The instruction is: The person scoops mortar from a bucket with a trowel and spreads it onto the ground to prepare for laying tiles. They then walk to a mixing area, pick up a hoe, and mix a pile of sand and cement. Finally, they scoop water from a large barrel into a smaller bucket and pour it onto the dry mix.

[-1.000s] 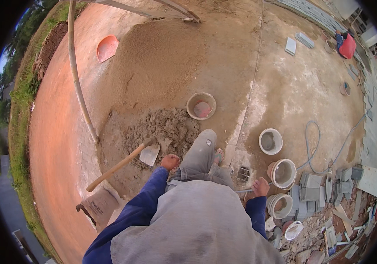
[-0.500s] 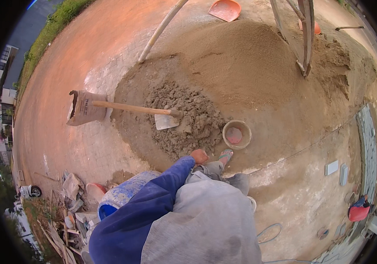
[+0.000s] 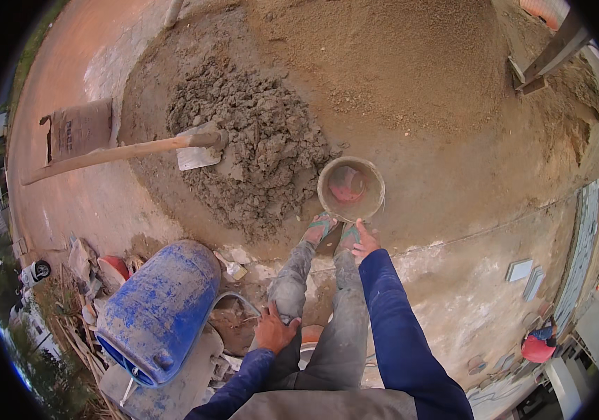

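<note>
My left hand (image 3: 276, 331) lies with spread fingers against my left trouser leg, near the knee, and holds nothing. Farther forward, my right hand (image 3: 364, 241) reaches down beside my sandalled right foot, its fingers stretched toward the near side of a round bucket (image 3: 379, 183). Whether a fingertip touches the bucket I cannot tell. Dried mortar coats the bucket, and a reddish patch shows at its bottom. Just left of it is a heap of wet grey mortar (image 3: 261, 140). A hoe (image 3: 121, 150) rests with its metal blade on that heap, its wooden handle pointing left.
A mortar-stained blue barrel (image 3: 163, 308) lies on its side at my left, near rubble and boards. An opened paper sack (image 3: 82, 129) lies at the far left. Beyond the bucket rises a sand pile (image 3: 397, 63). A wooden post (image 3: 551, 56) stands far right; another person (image 3: 539, 344) is at the right edge.
My left hand has drawn back from a closed position in front to my leg. My right arm has come into view, reaching toward the bucket. The view has moved closer to the ground.
</note>
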A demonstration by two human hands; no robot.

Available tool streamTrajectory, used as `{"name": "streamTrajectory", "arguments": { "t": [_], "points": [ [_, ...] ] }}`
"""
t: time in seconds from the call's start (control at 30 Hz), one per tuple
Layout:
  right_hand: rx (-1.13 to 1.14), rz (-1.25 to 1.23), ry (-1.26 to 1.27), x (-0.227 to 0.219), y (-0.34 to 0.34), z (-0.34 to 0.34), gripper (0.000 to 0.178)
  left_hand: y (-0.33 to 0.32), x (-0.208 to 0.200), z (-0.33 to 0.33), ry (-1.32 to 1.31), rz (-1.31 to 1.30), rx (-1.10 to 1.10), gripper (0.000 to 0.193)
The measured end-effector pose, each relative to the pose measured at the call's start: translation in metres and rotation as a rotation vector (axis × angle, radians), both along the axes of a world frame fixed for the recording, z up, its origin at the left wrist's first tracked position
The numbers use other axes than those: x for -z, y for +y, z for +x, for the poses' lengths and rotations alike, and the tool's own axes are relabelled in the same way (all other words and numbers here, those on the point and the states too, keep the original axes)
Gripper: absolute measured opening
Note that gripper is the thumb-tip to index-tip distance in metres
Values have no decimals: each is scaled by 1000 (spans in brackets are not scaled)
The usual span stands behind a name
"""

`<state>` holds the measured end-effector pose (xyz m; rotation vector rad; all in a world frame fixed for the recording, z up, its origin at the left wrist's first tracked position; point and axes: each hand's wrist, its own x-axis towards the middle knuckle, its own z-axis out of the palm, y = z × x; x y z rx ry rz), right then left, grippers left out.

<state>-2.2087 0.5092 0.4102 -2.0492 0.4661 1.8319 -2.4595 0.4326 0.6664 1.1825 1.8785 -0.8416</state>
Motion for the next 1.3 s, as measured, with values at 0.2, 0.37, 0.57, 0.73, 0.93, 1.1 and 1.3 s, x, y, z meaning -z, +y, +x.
{"name": "streamTrajectory", "arguments": {
  "t": [0.2, 0.37, 0.57, 0.73, 0.93, 1.1, 1.3],
  "points": [
    [364, 17, -169, 184, -2, 40, 67, -5, 27, 33, -37, 46, -171, 88],
    [212, 292, -135, 162, 7, 25, 43, -25, 23, 39, -21, 44, -267, 90],
    [166, 329, -145, 12, 41, 8, 66, -54, 8, 23, -68, -28, -457, 92],
    [-170, 514, -289, -127, 12, 12, 53, -90, -24, -39, -241, 272, -1141, 73],
    [-1002, 958, -293, -279, 42, 2, 41, -189, -24, -148, -133, 1021, -2244, 51],
    [-1264, 1119, 58, -466, 78, -121, 57, -224, -111, -254, 106, 1526, -2436, 54],
    [-1168, 1456, 633, -568, 65, -343, 32, -237, -121, -405, 625, 1806, -2212, 53]
  ]
}}
